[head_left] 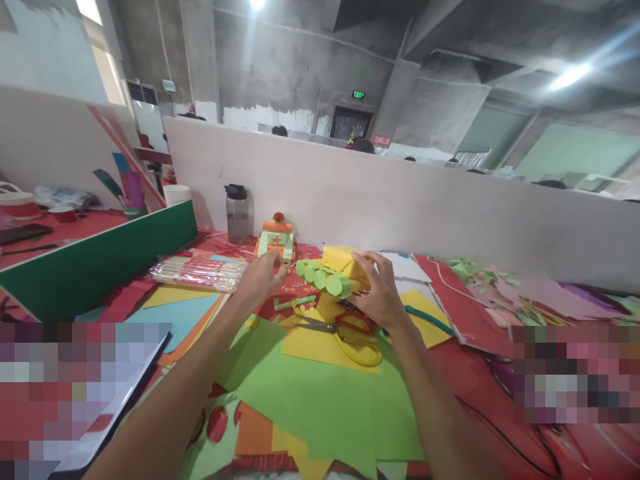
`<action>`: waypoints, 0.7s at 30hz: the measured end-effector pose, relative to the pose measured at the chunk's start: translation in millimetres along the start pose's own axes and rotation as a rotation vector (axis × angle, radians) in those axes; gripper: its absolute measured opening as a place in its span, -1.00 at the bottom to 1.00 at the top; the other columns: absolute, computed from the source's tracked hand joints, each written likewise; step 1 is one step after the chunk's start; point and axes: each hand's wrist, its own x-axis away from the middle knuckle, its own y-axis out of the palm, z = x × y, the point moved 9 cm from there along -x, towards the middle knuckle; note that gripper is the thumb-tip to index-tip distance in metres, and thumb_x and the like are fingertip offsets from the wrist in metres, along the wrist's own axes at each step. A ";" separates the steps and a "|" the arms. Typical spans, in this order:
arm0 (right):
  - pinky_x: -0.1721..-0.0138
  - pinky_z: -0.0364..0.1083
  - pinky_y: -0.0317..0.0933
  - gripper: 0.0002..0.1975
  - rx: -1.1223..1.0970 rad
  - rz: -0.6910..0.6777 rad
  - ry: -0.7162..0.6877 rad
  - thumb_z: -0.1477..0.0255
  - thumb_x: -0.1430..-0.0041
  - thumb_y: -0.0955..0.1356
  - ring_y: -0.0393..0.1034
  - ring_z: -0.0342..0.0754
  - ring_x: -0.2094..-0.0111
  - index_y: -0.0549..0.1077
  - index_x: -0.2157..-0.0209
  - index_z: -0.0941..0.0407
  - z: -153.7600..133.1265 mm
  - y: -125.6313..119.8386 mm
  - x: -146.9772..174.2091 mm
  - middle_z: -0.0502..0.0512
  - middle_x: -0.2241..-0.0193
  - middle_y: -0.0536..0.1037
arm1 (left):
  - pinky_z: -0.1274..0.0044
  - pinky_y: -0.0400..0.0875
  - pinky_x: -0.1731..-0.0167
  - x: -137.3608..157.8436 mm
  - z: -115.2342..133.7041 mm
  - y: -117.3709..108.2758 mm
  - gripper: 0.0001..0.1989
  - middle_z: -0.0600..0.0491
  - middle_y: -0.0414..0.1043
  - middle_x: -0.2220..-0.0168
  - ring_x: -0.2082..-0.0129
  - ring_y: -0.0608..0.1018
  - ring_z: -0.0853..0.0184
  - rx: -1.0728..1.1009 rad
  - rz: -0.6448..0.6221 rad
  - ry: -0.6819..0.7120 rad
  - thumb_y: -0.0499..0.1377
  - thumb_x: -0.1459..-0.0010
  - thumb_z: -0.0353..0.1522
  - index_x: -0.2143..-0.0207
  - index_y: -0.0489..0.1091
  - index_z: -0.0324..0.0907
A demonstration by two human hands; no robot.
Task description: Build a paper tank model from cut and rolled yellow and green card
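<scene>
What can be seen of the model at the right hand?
The model looks like folded paper: a yellow, boxy upper part, with a row of light-green rounds along its near side. The right hand holds its right end, fingers on the yellow. It is just beyond the scissors; what its underside touches is hidden.

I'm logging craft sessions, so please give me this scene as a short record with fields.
right hand: gripping a yellow-and-green paper model
left hand: raised left of that model; whether it holds anything is unclear
scissors: on yellow paper, blades pointing left
nearer the camera: green paper
farther back: lidded bottle, left of an orange-and-green paper model
</scene>
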 end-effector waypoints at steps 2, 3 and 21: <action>-0.19 0.30 0.12 -0.14 -0.004 -0.007 -0.006 0.30 -0.14 0.45 0.16 0.30 -0.18 -0.01 -0.36 -0.17 -1.9 1.7 -0.3 0.23 -0.12 0.23 | 0.50 0.17 0.39 0.7 1.2 1.2 -0.88 -0.02 0.54 0.26 0.31 0.52 0.19 -0.015 -0.005 0.002 0.07 -0.20 -0.29 0.33 0.35 -0.11; -0.19 0.30 0.12 -0.14 -0.003 -0.010 -0.009 0.31 -0.14 0.45 0.16 0.30 -0.18 -0.01 -0.37 -0.16 -2.8 2.5 -0.4 0.23 -0.12 0.23 | 0.50 0.16 0.40 0.9 1.5 1.6 -0.88 -0.02 0.54 0.28 0.32 0.52 0.19 -0.023 -0.001 0.004 0.07 -0.20 -0.28 0.34 0.35 -0.11; -0.17 0.28 0.13 -0.11 -0.005 -0.054 -0.035 0.39 -0.11 0.44 0.16 0.31 -0.17 -0.05 -0.37 -0.14 -12.8 10.6 -1.1 0.25 -0.12 0.21 | 0.48 0.17 0.40 7.2 7.4 14.2 -0.87 -0.07 0.48 0.22 0.32 0.51 0.18 -0.185 -0.020 0.043 0.06 -0.22 -0.28 0.32 0.33 -0.12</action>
